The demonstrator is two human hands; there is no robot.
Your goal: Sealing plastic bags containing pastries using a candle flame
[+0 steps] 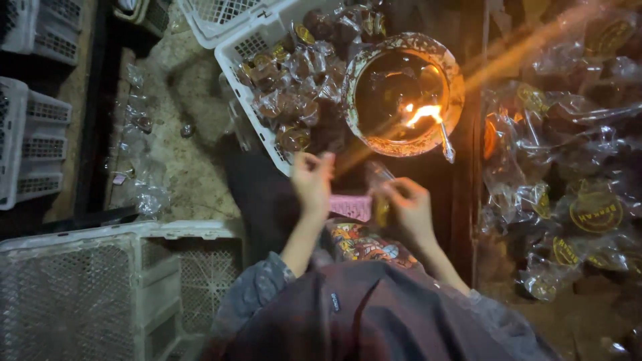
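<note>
- Left hand [312, 179], centre of the frame: thumb and fingertips pinched on one end of a small clear plastic wrapper [376, 175]; blurred, so how firmly cannot be told.
- Right hand [410, 206], just right of it and slightly lower: fingers closed around the wrapper's other end.
- Wrapper stretched between both hands, long axis running roughly left to right, tilted a little downward toward the right; contents too blurred to tell.
- Straight above the hands in the frame: a round metal bowl [403, 93] with a small open flame [424, 113] near its lower right rim, nearer the right hand than the left.
- Upper centre, left of the bowl: white plastic crate [249, 48] heaped with wrapped brown sweets [289, 100].
- Right side: pile of labelled packets [575, 200].
- Lower left: empty-looking white crates [100, 294].
</note>
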